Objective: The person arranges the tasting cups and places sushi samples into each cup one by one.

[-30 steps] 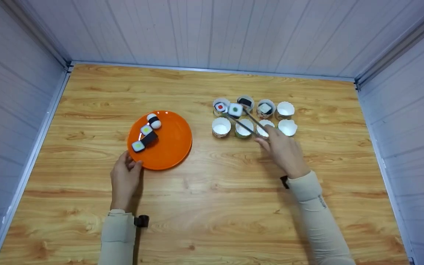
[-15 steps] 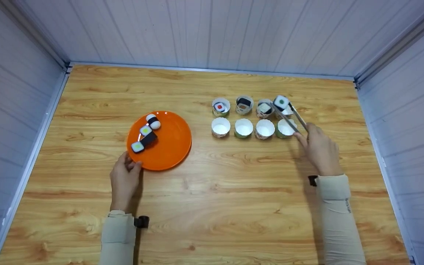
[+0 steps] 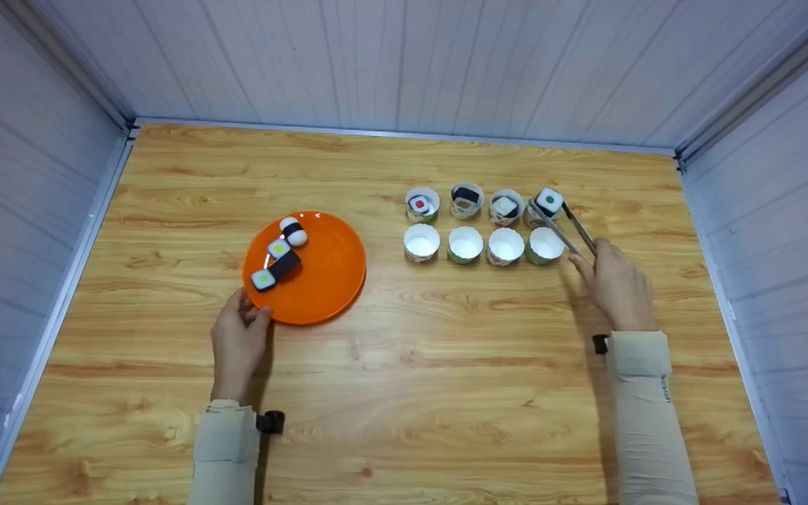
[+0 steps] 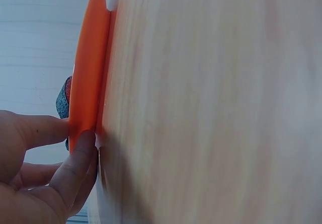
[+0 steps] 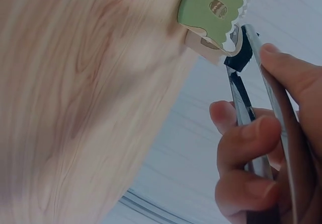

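My left hand (image 3: pixel 236 351) pinches the near-left rim of an orange plate (image 3: pixel 327 287); in the left wrist view thumb and fingers lie on both faces of the rim. On the plate sit a white rice piece (image 3: pixel 294 232) with a black band, two rolls with yellow-green centres (image 3: pixel 263 279) and a black-wrapped piece (image 3: pixel 284 264). My right hand (image 3: pixel 620 287) holds metal tongs (image 3: pixel 581 228). Their tips stand on either side of a sushi roll (image 3: pixel 549 200) with a green centre, at the mouth of the back row's rightmost paper cup (image 3: pixel 535 219).
Two rows of paper cups stand right of the plate. Sushi pieces sit in the back row's other cups: a red-centred roll (image 3: pixel 419 204), a dark piece (image 3: pixel 465 196) and a white-topped one (image 3: pixel 505 206). The front cups (image 3: pixel 465 244) hold nothing. Pale panels (image 3: pixel 404 63) enclose the tabletop.
My right hand has carried the green-centred roll in the tongs rightward along the back cups, then slightly lower, to the rightmost one. The left hand and plate stay in place.
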`<control>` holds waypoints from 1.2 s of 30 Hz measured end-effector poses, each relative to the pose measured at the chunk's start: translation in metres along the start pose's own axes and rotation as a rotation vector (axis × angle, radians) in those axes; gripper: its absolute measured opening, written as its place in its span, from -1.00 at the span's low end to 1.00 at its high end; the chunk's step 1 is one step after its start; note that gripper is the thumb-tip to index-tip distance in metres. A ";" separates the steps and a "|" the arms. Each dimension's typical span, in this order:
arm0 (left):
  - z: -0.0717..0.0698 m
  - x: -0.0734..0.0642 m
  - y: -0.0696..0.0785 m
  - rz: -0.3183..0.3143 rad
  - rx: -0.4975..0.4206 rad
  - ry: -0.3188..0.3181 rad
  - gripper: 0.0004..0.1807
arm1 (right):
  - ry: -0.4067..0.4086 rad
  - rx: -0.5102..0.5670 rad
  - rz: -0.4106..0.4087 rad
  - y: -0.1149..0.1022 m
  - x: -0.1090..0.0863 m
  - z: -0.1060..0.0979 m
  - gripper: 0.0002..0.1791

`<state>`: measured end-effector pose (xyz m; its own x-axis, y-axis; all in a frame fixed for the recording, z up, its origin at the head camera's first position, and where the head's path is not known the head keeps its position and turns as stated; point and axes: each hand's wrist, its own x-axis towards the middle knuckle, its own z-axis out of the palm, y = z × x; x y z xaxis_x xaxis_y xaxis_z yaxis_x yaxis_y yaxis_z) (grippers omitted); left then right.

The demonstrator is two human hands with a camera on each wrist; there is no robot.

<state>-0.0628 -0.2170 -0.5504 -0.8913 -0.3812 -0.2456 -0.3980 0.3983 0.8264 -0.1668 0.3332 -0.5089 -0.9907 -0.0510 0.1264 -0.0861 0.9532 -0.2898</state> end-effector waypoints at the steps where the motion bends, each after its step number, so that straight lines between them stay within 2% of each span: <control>1: 0.000 0.000 0.000 0.001 0.000 -0.002 -0.39 | -0.005 -0.002 0.003 0.000 0.000 0.000 -0.43; 15: 0.001 0.002 0.000 -0.016 -0.002 -0.012 -0.40 | -0.082 0.005 0.059 -0.003 0.002 -0.004 -0.40; 22: 0.001 0.002 -0.001 0.002 0.002 0.003 -0.42 | -0.053 0.023 0.012 -0.016 0.001 -0.005 -0.42; 28: 0.002 0.002 -0.002 -0.003 0.002 -0.004 -0.42 | -0.055 0.028 -0.036 -0.045 0.005 0.000 -0.44; 36: 0.002 0.002 -0.001 -0.006 -0.001 0.001 -0.42 | -0.109 0.022 -0.161 -0.110 0.014 0.016 -0.37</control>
<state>-0.0646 -0.2170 -0.5527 -0.8889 -0.3839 -0.2499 -0.4029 0.3957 0.8253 -0.1728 0.2230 -0.4904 -0.9693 -0.2355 0.0701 -0.2456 0.9233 -0.2953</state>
